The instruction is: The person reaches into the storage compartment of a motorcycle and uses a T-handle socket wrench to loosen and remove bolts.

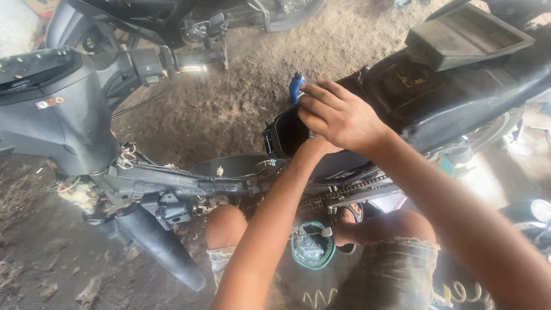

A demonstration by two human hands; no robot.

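Between my knees a green bowl [313, 251] on the dirt holds small metal parts, too blurred to name. My left hand [313, 143] is hidden under my right, its grip impossible to tell. My right hand [338, 115] curls over the blue-handled tool [296, 86] at the stripped motorbike [436, 86].

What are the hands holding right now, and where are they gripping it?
The right hand covers a blue-handled tool, gripping its handle top. The left hand is hidden beneath; its hold cannot be told.
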